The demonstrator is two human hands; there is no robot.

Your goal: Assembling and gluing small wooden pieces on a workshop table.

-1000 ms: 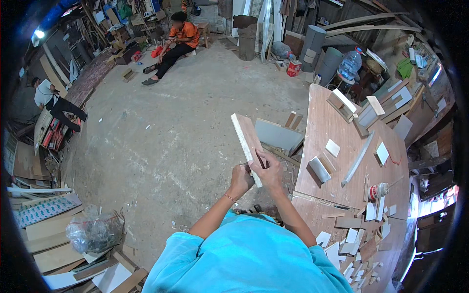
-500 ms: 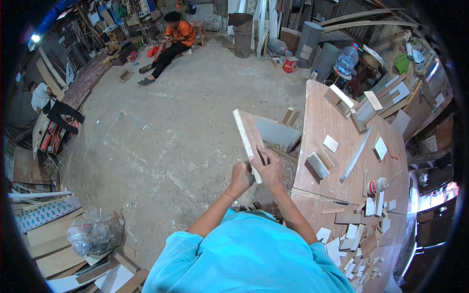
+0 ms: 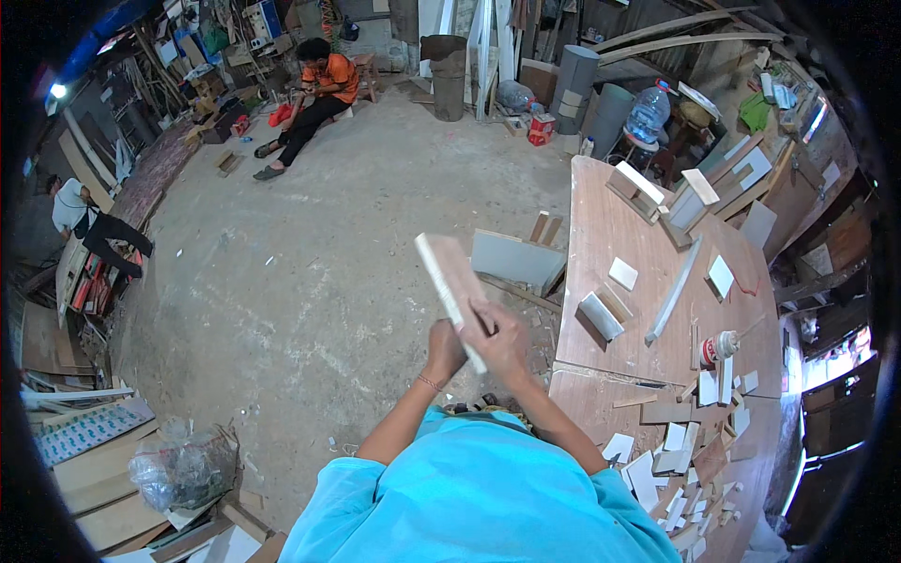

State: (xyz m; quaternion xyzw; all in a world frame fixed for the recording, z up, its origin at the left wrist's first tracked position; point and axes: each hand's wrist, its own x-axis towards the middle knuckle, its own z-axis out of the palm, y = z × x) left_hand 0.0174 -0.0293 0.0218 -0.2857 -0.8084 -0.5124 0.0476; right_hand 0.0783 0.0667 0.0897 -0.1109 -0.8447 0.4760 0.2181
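A short wooden board with a pale long edge is held tilted in front of my body, its far end pointing up and to the left. My right hand grips its near part from the right, thumb across the face. Against the pale edge, on the left, my left hand is closed in a fist. Whatever the left fingers may hold is hidden by the hand.
To the right, a wood-topped table bears small wood blocks, a long strip and a glue-like container. Offcuts and a clear plastic bag lie lower left. One person sits far off; another bends at left.
The board and both hands have shifted left and slightly down, the board tilting further left. My view has turned a little to the right. Both hands stay at the board.
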